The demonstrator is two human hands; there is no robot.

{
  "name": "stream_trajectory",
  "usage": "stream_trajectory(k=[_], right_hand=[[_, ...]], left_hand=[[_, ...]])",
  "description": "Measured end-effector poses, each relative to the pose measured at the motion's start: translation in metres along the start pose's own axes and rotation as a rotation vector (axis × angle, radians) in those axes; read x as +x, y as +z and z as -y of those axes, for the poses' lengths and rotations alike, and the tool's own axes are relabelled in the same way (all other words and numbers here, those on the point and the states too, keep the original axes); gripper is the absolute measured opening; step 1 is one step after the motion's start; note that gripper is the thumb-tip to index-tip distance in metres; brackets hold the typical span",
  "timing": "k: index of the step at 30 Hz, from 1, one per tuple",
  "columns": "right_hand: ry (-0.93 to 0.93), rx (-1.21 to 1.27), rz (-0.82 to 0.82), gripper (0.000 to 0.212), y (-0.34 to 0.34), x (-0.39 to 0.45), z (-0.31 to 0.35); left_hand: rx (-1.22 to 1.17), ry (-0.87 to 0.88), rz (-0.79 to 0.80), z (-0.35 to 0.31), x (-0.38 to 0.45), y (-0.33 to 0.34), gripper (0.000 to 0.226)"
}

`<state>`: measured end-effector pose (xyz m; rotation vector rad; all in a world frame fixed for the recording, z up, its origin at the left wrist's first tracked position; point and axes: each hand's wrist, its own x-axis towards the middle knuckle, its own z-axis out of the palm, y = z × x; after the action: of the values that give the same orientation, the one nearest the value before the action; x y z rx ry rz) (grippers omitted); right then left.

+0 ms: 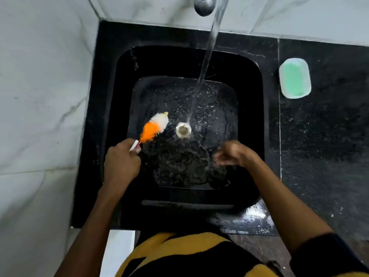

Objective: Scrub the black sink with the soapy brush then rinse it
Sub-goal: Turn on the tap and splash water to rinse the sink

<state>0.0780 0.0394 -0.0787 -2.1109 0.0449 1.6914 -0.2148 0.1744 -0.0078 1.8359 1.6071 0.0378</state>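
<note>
The black sink (249, 100) fills the middle of the view, its flat bottom covered in rippling water. A stream of water (209, 48) falls from the chrome tap (203, 5) and lands just right of the round drain (183, 130). My left hand (119, 160) grips the white handle of the brush (154, 126), whose orange and white bristles lie on the sink floor left of the drain. My right hand (232, 153) is blurred, low over the wet floor at the right, fingers apart and holding nothing.
A soap dish with a green bar (295, 77) sits on the black stone counter (323, 126) to the right of the sink. White marble wall (40, 86) stands close on the left and behind. The counter's front edge is wet.
</note>
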Motion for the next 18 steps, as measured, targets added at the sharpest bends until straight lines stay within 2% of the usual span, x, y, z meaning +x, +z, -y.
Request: stream_trajectory(k=[2,3,5,6,8,10,12,14,18], right_hand=[[-0.104,0.038,-0.407,0.018,-0.022,-0.015,-0.011],[-0.183,-0.036,-0.546,0.018,-0.027,-0.019,-0.011],[-0.309,-0.073,-0.599,0.011,-0.017,-0.026,-0.001],[-0.333,0.038,-0.543,0.019,-0.006,-0.027,0.008],[-0.309,0.41,-0.294,0.026,0.023,-0.018,0.03],[-0.181,0.755,-0.025,0.032,0.045,-0.012,0.06],[-0.05,1.049,0.145,0.035,0.063,-0.002,0.084],[0.017,1.223,0.202,0.039,0.079,0.006,0.101],[0.083,1.311,0.296,0.038,0.094,0.022,0.123]], left_hand=[[-0.002,-0.011,0.004,-0.001,0.001,-0.001,0.012],[-0.003,-0.015,0.006,-0.002,0.001,-0.002,0.013],[0.002,-0.016,0.013,-0.003,0.0,-0.002,0.013],[0.004,-0.018,0.013,-0.004,0.0,-0.002,0.013],[0.001,-0.032,0.013,-0.009,-0.001,-0.003,0.013],[-0.001,-0.047,0.02,-0.012,-0.002,-0.004,0.013],[-0.001,-0.047,0.018,-0.014,-0.003,-0.005,0.014],[0.007,-0.041,0.012,-0.015,-0.004,-0.006,0.016],[0.012,-0.023,0.009,-0.018,-0.007,-0.007,0.021]])
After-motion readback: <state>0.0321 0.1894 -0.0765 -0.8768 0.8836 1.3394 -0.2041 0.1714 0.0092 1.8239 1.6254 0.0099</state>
